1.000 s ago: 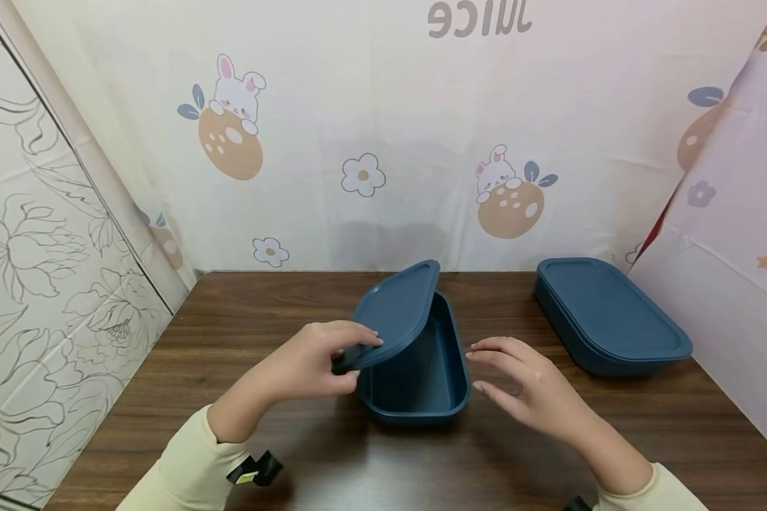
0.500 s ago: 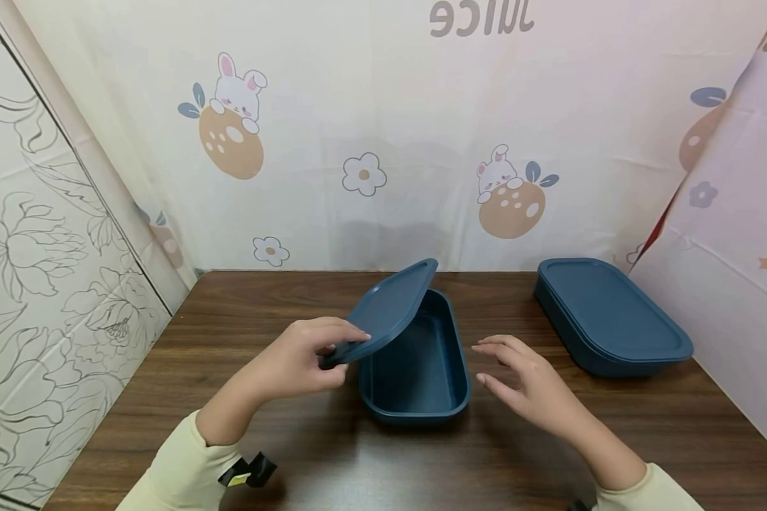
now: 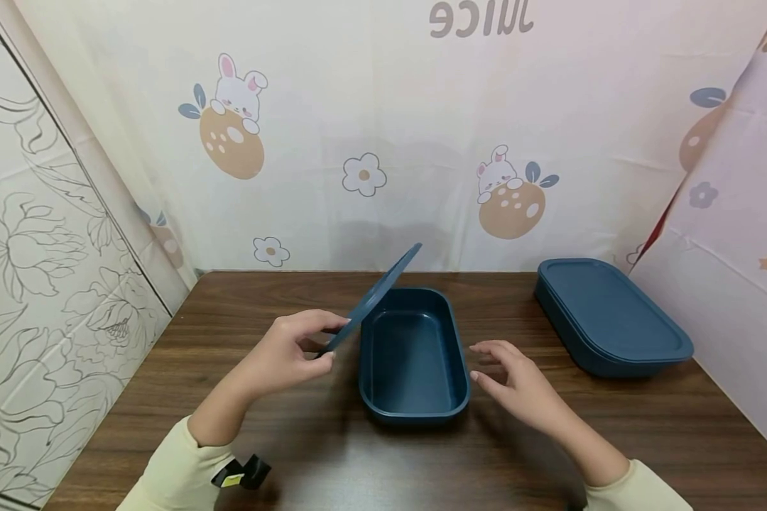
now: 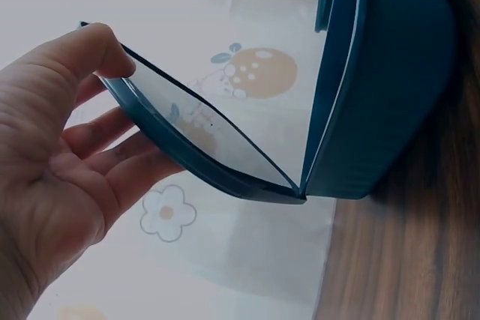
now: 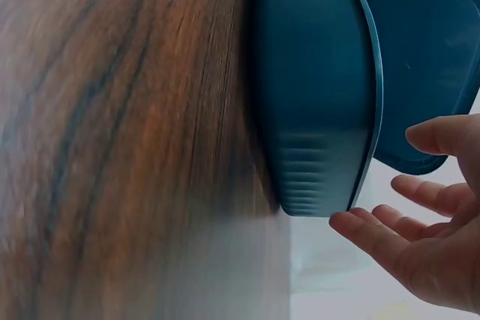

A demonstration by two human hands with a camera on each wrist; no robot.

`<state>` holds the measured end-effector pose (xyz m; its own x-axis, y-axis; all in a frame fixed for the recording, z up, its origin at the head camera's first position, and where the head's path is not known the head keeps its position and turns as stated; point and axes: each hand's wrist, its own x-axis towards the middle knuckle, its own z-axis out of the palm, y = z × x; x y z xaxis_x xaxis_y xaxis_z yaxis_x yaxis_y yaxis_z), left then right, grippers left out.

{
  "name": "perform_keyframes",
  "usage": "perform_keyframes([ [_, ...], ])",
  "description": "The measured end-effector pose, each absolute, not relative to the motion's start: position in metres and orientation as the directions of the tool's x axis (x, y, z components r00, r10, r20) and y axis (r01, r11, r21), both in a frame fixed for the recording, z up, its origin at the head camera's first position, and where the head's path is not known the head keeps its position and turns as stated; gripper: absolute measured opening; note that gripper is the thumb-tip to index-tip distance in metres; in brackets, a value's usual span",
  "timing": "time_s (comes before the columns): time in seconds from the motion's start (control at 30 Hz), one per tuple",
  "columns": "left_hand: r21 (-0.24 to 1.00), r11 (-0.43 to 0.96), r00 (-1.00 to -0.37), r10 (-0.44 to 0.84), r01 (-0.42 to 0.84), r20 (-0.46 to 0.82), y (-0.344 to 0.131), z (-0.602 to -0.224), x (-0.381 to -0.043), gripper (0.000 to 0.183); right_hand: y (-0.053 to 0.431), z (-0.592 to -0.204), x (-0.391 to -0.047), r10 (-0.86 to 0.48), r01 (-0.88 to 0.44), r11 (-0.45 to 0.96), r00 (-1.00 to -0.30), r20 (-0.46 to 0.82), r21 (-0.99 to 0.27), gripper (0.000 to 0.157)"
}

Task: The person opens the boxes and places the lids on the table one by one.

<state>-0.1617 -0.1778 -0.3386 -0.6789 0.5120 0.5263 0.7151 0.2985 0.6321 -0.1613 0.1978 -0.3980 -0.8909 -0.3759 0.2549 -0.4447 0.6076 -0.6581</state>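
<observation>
My left hand pinches the near left edge of a dark blue plastic lid, thumb on one face and fingers on the other. The lid slants steeply over the left side of an open, empty box of the same blue. In the left wrist view the far end of the lid meets the corner of the box. My right hand holds nothing and hovers by the box's right side, fingers loosely bent. From the right wrist view, its fingertips come right by the rim.
A second blue box with its lid on stands at the back right of the wooden table. Behind the table hangs a pale printed cloth. A floral panel borders the left side.
The left hand has moved left and tipped the lid up steeper, from lying slanted across the box to nearly edge-on, so more of the inside shows. The right hand has shifted only slightly.
</observation>
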Motion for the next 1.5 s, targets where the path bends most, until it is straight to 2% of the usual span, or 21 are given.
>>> perform_keyframes([
  [0.23, 0.664, 0.336, -0.735, 0.439, 0.668, 0.518, -0.184, -0.339, -0.161, 0.039, 0.19, -0.396, -0.164, -0.337, -0.175, 0.444, -0.941, 0.016, -0.879, 0.052],
  [0.37, 0.692, 0.313, -0.751, 0.399, 0.651, 0.526, -0.188, -0.34, -0.161, 0.037, 0.185, -0.395, -0.165, -0.324, -0.037, 0.326, -0.943, -0.074, -0.945, 0.056],
  [0.5, 0.724, 0.283, -0.771, 0.348, 0.629, 0.534, -0.192, -0.342, -0.162, 0.036, 0.183, -0.396, -0.168, -0.328, 0.045, 0.241, -0.937, -0.124, -0.97, 0.059],
  [0.8, 0.775, 0.209, -0.8, 0.236, 0.597, 0.552, -0.198, -0.349, -0.162, 0.034, 0.181, -0.398, -0.168, -0.34, 0.144, 0.176, -0.92, -0.197, -0.974, 0.064],
  [1.13, 0.821, 0.158, -0.836, 0.141, 0.548, 0.531, -0.203, -0.35, -0.162, 0.033, 0.178, -0.4, -0.167, -0.324, 0.156, 0.145, -0.925, -0.196, -0.977, 0.06],
  [1.5, 0.926, 0.035, -0.925, -0.033, 0.377, 0.378, -0.21, -0.355, -0.163, 0.034, 0.177, -0.4, -0.167, -0.287, 0.185, 0.137, -0.933, -0.217, -0.973, 0.054],
])
